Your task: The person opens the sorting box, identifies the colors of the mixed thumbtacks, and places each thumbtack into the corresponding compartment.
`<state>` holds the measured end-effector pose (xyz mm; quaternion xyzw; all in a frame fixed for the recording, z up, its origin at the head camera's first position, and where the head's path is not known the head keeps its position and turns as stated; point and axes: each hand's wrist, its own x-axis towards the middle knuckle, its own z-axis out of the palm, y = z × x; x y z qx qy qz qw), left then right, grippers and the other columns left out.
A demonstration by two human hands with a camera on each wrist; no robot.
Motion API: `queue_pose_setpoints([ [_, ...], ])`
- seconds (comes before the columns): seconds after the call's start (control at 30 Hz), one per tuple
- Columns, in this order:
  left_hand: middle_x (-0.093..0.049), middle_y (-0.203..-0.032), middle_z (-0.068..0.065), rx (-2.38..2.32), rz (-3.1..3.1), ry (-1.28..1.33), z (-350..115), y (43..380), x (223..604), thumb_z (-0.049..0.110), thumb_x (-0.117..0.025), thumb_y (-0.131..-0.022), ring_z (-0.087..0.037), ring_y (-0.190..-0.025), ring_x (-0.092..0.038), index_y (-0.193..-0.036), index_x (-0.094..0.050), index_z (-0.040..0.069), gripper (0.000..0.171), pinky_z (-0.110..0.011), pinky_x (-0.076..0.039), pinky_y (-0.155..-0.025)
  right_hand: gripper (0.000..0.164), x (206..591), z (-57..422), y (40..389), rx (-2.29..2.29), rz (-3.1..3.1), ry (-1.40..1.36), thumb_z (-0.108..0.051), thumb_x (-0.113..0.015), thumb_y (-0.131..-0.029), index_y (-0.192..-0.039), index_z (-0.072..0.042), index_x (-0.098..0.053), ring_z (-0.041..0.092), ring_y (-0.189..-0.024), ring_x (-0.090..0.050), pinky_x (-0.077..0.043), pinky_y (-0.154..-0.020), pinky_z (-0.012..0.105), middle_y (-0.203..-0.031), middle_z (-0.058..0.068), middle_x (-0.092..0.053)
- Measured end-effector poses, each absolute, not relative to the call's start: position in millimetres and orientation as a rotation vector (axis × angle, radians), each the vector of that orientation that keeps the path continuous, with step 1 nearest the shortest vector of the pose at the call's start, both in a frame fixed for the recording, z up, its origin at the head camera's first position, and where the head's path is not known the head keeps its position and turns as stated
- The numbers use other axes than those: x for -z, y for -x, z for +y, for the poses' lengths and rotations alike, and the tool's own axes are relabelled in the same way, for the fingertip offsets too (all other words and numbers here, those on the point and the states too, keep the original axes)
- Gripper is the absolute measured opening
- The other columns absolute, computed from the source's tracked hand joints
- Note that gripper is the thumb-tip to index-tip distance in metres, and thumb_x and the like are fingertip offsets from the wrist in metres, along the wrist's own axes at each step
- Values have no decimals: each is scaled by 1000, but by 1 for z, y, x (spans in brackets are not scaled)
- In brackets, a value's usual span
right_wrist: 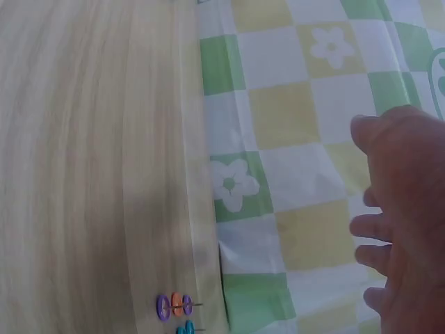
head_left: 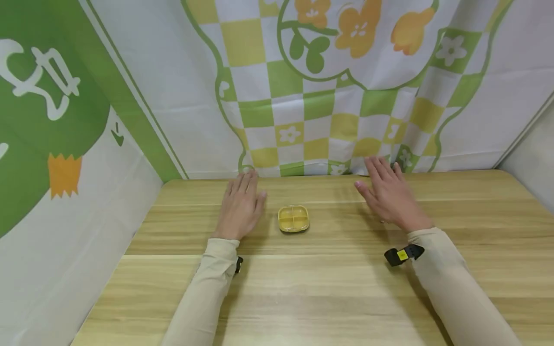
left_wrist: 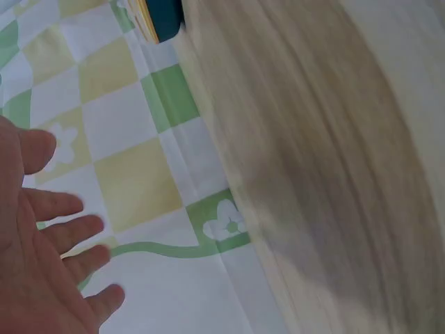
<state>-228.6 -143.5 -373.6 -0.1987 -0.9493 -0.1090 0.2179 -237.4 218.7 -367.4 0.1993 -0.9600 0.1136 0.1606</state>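
Observation:
A small yellow box (head_left: 293, 219) with four-part dividers and a clear-looking lid lies on the wooden table between the hands. Its dark teal side and yellow rim (left_wrist: 156, 19) show at the top of the left wrist view. To its left, my left hand (head_left: 240, 205) hovers palm down with fingers extended, holding nothing. On the other side, my right hand (head_left: 391, 197) is spread, thumb apart, and grips nothing. Small purple, orange and teal ring-shaped pieces (right_wrist: 164, 307) with thin metal pins lie near the table's far edge in the right wrist view; my right hand mostly hides them from the head view.
The wooden table (head_left: 303, 293) ends at a hanging checked, flower-printed cloth (head_left: 287, 113) behind both hands. A green and white cloth (head_left: 52, 125) hangs along the left side. Black straps (head_left: 404, 254) are on the wrists.

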Motion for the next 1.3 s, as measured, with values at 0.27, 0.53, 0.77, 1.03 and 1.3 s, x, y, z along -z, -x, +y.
queue_pose_setpoints([
  [0.27,-40,-139,-17,499,-2788,672,-138,224,377,46,-33,-97,-34,-129,-34,-137,-38,2,59,-46,-23,-105,69,367,208,237,-358,-2775,-629,-52,-31,-96,-144,-3,-25,37,-135,-21,-8,-107,54,-145,19,-29],
  [0.53,-42,-139,-12,544,-2952,707,-129,220,376,59,-41,-89,-32,-129,-34,-138,-40,9,70,-45,-21,-105,67,372,204,238,-381,-2790,-665,-51,-33,-96,-142,-3,-29,37,-132,-27,-11,-107,53,-140,23,-35],
  [0.77,-42,-139,-10,448,-3064,723,-122,216,376,68,-56,-74,-29,-128,-35,-137,-42,10,87,-44,-23,-105,68,373,201,234,-399,-2823,-686,-51,-32,-96,-142,-1,-29,40,-132,-26,-10,-107,53,-140,26,-34],
  [1.03,-46,-133,-8,380,-3079,770,-119,216,380,65,-64,-69,-27,-122,-40,-134,-46,8,89,-43,-28,-102,67,374,199,234,-406,-2846,-686,-49,-35,-96,-142,-1,-28,39,-132,-26,-8,-107,51,-140,26,-35],
  [1.3,-50,-127,-7,374,-3048,782,-117,217,382,60,-65,-70,-25,-118,-43,-128,-52,9,79,-40,-31,-99,67,374,197,235,-399,-2850,-723,-50,-33,-96,-141,-1,-29,39,-131,-27,-10,-106,54,-140,24,-35],
])
